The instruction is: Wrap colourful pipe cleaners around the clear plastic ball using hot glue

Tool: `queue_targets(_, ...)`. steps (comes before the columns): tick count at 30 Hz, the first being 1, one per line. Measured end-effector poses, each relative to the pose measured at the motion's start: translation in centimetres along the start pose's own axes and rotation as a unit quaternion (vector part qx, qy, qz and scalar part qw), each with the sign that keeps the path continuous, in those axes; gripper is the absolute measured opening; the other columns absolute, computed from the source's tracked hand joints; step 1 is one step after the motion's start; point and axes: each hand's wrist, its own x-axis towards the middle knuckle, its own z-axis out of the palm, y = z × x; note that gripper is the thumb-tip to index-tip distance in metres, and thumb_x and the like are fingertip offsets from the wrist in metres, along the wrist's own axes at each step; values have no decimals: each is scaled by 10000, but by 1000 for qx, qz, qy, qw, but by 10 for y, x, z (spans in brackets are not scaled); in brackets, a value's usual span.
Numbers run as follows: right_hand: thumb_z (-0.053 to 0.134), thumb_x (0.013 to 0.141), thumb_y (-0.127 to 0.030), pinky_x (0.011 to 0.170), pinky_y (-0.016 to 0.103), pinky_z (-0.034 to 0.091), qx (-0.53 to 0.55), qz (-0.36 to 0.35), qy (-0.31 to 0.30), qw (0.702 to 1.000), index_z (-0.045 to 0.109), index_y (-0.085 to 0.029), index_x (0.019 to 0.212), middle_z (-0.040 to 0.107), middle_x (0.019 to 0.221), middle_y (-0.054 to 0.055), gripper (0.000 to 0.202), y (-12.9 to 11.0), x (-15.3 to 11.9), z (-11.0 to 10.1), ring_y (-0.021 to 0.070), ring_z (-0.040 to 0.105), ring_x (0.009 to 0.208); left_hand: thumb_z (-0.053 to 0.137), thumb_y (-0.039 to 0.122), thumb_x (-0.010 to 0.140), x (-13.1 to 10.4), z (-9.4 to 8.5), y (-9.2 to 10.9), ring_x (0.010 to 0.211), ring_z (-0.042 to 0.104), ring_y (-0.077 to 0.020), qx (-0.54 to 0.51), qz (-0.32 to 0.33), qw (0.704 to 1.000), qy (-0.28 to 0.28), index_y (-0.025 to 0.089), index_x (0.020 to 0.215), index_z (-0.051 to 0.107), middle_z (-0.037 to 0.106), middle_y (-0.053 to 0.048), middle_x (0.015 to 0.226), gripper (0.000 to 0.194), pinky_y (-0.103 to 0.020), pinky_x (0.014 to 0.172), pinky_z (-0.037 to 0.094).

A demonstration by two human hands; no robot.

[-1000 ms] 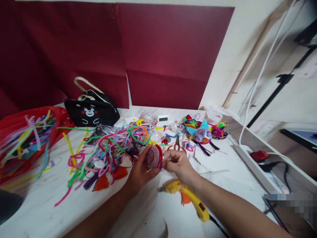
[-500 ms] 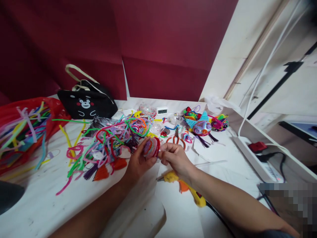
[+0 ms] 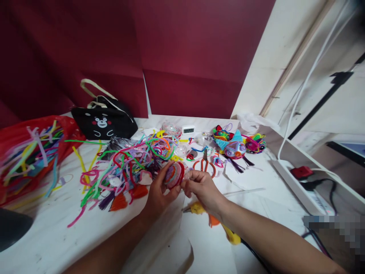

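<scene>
A clear plastic ball [image 3: 176, 175], partly wrapped in coils of red, pink, orange and purple pipe cleaner, is between my hands above the table. My left hand [image 3: 161, 190] closes around its left side and underside. At the ball's bare clear right side, the thumb and fingers of my right hand [image 3: 203, 186] are pinched together; whether a pipe-cleaner end is between them is hidden. Below my right wrist lies a yellow hot glue gun [image 3: 198, 207], partly covered by the forearm. Orange-handled pliers or scissors [image 3: 205, 163] rest just beyond my right hand.
A tangle of pipe cleaners and tassels [image 3: 122, 167] lies left of my hands. Farther left are a red bag [image 3: 67, 131] of pipe cleaners and a black bag [image 3: 114, 120]. Finished fish-like ornaments [image 3: 235, 148], a small digital clock [image 3: 188, 130] and a power strip [image 3: 299, 190] are also around.
The camera view has shifted slightly, so the scene sits a little lower and farther right. Both hands keep hold of the ball; its red coils now face me a bit more.
</scene>
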Motion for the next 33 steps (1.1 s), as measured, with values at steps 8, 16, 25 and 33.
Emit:
queue_targets(8, 804, 556, -190, 483, 203, 387, 11, 12, 0, 1000, 744, -186, 616, 674, 504, -30, 85, -1, -3, 1, 79, 515, 439, 891, 387, 797, 0, -2, -4, 1540, 598, -407, 24, 21, 999, -16, 223, 1533, 647, 651, -152, 1636, 792, -533, 1275, 527)
queue_targets(16, 770, 541, -179, 478, 205, 410, 9, 17, -3, 1000, 752, -184, 581, 686, 510, -17, 44, -3, -6, 2, 76, 506, 437, 870, 323, 778, -3, 2, 9, 1487, 639, -412, 44, 34, 998, -23, 196, 1504, 655, 684, -157, 1578, 768, -532, 1255, 548)
queue_targets(25, 776, 561, -184, 500, 216, 396, -2, 23, -12, 1000, 763, -194, 597, 667, 497, -25, 39, -6, -10, 4, 79, 483, 446, 861, 327, 735, -2, 2, 15, 1423, 687, -418, 58, 53, 997, -20, 228, 1439, 719, 732, -139, 1518, 725, -519, 1177, 608)
queue_targets(33, 774, 562, -185, 507, 221, 376, -16, 0, -1, 1000, 745, -196, 572, 657, 500, -22, 33, -2, -11, 2, 83, 480, 461, 866, 363, 764, -3, 3, 10, 1460, 652, -412, 43, 40, 997, -41, 211, 1502, 672, 659, -172, 1593, 778, -487, 1113, 641)
